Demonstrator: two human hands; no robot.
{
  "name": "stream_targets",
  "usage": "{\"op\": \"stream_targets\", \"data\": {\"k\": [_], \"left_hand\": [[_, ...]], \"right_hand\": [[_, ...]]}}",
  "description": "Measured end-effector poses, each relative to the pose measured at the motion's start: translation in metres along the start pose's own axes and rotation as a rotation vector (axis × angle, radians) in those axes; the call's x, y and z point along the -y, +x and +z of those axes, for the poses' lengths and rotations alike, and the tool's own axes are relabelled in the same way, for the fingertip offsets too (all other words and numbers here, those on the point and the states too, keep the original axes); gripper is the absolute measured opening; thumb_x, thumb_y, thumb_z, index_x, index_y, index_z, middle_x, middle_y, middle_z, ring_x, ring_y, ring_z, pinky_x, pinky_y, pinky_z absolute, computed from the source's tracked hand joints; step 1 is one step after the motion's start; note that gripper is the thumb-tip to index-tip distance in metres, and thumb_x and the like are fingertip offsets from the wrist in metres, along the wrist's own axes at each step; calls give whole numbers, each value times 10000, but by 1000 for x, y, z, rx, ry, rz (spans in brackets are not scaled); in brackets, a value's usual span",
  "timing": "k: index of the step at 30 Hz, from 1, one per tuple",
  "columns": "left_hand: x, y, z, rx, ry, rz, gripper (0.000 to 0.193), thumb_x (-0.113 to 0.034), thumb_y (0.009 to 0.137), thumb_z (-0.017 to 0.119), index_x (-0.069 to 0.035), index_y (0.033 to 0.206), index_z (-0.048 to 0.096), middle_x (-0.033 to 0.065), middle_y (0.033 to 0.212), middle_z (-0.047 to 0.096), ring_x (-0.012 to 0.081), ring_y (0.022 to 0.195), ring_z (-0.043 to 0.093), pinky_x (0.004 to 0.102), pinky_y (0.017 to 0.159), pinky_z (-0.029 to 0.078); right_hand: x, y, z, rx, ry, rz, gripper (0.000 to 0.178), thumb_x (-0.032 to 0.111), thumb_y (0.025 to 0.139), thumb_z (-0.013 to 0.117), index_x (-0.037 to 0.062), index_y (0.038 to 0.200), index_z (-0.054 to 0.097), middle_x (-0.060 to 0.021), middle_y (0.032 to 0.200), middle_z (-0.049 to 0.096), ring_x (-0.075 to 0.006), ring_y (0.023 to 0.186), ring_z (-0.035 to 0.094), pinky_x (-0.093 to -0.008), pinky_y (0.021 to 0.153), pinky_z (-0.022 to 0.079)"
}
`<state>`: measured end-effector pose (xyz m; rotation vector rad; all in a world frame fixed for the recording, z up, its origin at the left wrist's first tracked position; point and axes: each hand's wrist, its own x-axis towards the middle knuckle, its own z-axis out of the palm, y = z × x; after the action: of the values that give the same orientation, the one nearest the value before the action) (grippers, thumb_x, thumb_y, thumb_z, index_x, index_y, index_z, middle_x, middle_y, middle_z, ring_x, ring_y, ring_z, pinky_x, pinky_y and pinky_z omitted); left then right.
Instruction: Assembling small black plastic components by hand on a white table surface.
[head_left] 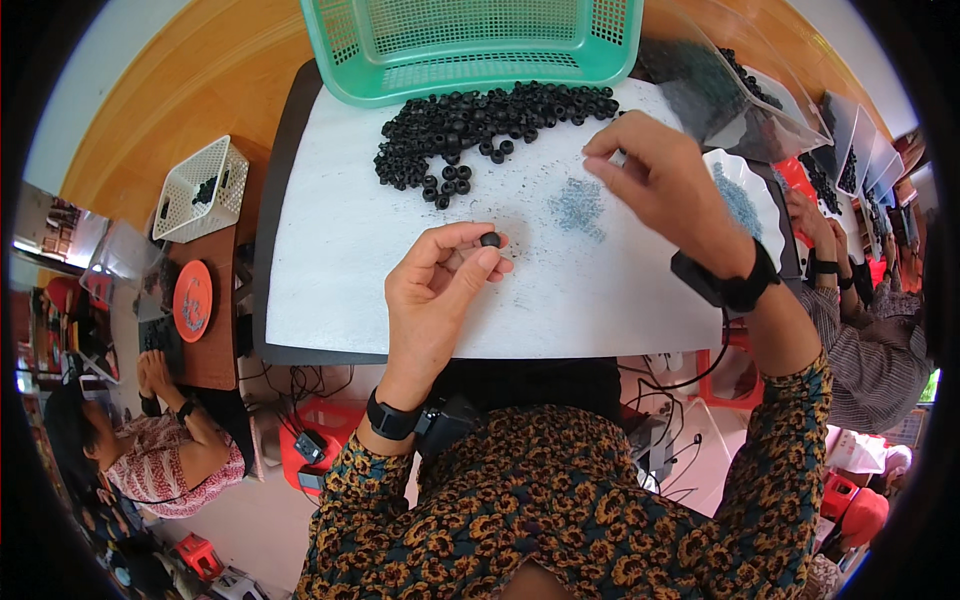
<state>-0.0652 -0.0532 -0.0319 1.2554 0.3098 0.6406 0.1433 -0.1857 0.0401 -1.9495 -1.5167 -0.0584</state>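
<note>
A white scalloped dish (770,212) holds pale-blue beads (736,200); the left hand (430,280) pinches a black bead (490,240); the right hand (655,178) is narrow, contents unclear.

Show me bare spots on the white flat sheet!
The white flat sheet has bare room left of the left hand, and between that hand and the right forearm, below the tiny pale-blue beads. It's crowded by the green plastic mesh basket, with piled black round beads.

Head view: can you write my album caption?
Left hand pinching one black bead, right hand near scattered pale-blue pieces.
</note>
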Motion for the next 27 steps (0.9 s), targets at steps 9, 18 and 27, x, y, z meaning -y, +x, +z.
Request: {"op": "stream_targets", "data": {"k": [9, 18, 27], "left_hand": [[5, -1, -2, 59, 267, 177, 195, -7, 913, 619, 29, 1105, 614, 74, 965, 593, 128, 788, 600, 258, 731, 503], [0, -3, 5, -19, 135, 85, 198, -39, 929, 609, 20, 1117, 631, 111, 982, 654, 144, 800, 623, 267, 736, 515], [6, -2, -2, -49, 101, 102, 221, -64, 941, 604, 15, 1146, 580, 129, 981, 653, 135, 777, 605, 266, 716, 498]], "right_hand": [[-15, -12, -7, 41, 8, 86, 99, 97, 837, 680, 24, 897, 649, -90, 820, 625, -205, 617, 551, -307, 583, 453], [-27, -8, -5, 106, -88, 33, 78, 98, 822, 643, 23, 841, 650, -107, 805, 654, -276, 716, 623, -363, 637, 487], [-22, -19, -6, 210, -87, 9, 53, 82, 816, 651, 32, 833, 644, -107, 782, 643, -274, 677, 618, -350, 628, 489]]}}
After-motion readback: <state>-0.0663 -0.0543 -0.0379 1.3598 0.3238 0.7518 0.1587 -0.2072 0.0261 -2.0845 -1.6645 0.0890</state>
